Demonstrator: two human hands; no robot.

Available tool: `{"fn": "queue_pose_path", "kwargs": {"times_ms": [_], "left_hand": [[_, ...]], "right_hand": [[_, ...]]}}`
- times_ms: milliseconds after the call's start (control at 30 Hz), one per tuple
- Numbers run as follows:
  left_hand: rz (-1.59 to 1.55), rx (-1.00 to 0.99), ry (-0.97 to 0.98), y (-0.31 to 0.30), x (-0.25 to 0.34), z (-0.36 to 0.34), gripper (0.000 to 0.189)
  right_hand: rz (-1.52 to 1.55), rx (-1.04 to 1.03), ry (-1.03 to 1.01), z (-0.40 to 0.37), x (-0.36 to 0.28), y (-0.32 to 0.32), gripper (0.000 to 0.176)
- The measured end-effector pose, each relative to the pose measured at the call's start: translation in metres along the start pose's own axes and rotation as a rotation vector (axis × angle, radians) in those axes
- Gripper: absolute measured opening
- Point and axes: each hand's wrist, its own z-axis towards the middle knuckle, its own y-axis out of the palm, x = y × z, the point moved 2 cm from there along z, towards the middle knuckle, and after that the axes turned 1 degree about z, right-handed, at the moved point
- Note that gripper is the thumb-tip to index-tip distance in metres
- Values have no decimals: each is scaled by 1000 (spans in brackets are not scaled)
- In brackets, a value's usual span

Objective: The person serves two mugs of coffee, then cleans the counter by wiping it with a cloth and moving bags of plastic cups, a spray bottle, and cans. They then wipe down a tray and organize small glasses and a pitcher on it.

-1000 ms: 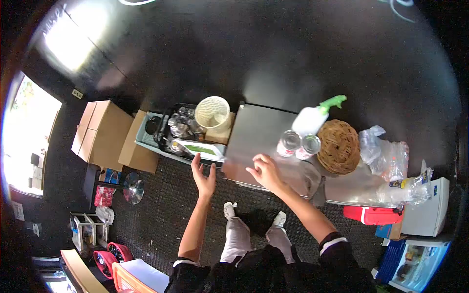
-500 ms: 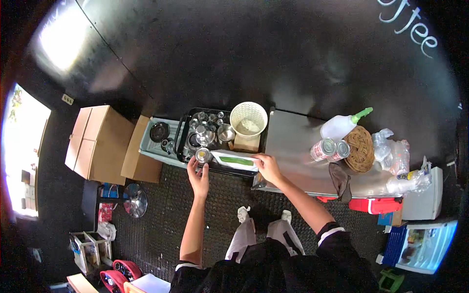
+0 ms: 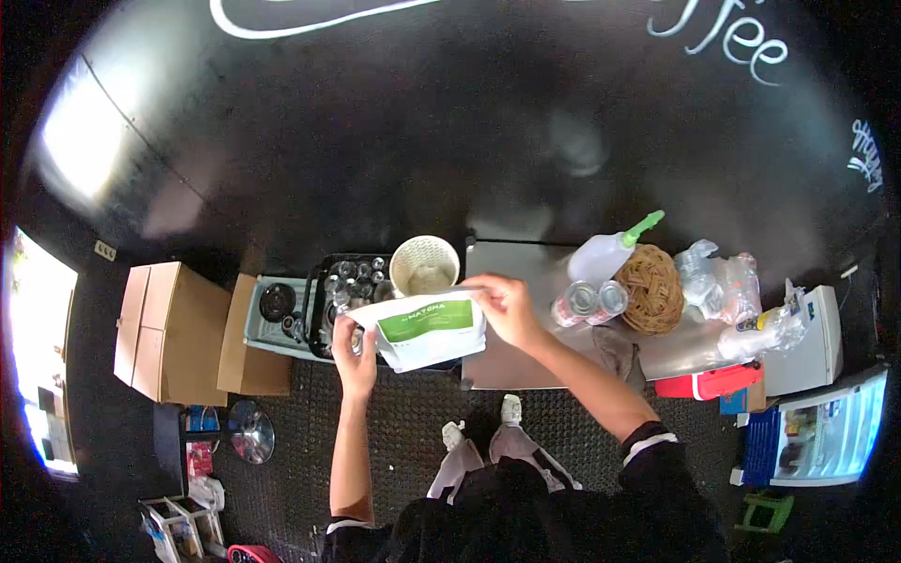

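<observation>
A white pouch [image 3: 436, 351] with a green label reading "MATCHA" hangs in front of the black tray [image 3: 317, 267], its printed face towards me. My right hand [image 3: 507, 308] pinches the pouch's upper right corner. At the pouch's upper left corner, my left hand [image 3: 353, 361] has its fingers and thumb about the edge; a glass item in the tray shows between them. Behind the pouch stand a cream woven basket [image 3: 425, 258] and several glass items [image 3: 349, 270], partly hidden by it.
Left of the tray is a grey tray [image 3: 255, 324] with dark round items, beside cardboard boxes [image 3: 192, 328]. On the metal table [image 3: 516, 263] stand two cans [image 3: 580, 298], a spray bottle [image 3: 596, 260], a wicker basket [image 3: 650, 291] and plastic bags [image 3: 737, 291].
The pouch has been raised off the tray edge and turned so its label shows more fully. My left hand has come to its left corner. The camera view has shifted.
</observation>
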Motion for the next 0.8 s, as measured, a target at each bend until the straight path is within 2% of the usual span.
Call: {"fn": "queue_pose_path", "kwargs": {"times_ms": [33,67,100,167,200,233,267,300,400,433,467,500,567,600,633,700,800], "left_hand": [[87,-40,28,9,15,10,19],[108,7,76,24,32,19,11],[183,-2,135,37,50,28,9],[185,-35,218,65,75,45,9],[196,-53,272,79,77,54,9],[151,-47,226,96,75,60,9],[166,-61,258,112,70,68,9],[182,-75,288,127,67,74,9],[187,-142,249,166,65,85,9],[62,-135,248,183,40,90,13],[52,-131,262,195,40,94,14],[44,-125,276,206,41,97,15],[133,-176,219,221,35,102,15],[131,-181,224,229,31,106,16],[129,-187,229,236,26,108,16],[112,-203,219,246,25,109,17],[143,-198,218,254,27,108,12]], "right_hand": [[10,-13,21,6,-11,-16,20],[52,-12,35,10,-10,-32,19],[101,17,-22,15,-18,-46,18],[-105,13,114,22,-28,-82,17],[-55,37,105,25,-29,-95,16],[-5,61,96,29,-28,-108,16],[-82,53,107,34,-24,-124,15],[-135,42,-27,40,-14,-137,14],[-274,34,-37,48,10,-173,15],[-400,8,-49,51,17,-182,15],[-526,-18,-61,54,17,-187,15],[-525,-15,-54,56,17,-192,15],[-886,-63,-67,60,17,-199,13],[-980,-61,-161,62,24,-200,9],[-978,-59,-157,65,28,-202,9],[-1214,-131,-20,70,33,-202,9],[-1287,-99,-84,70,39,-201,11]]}}
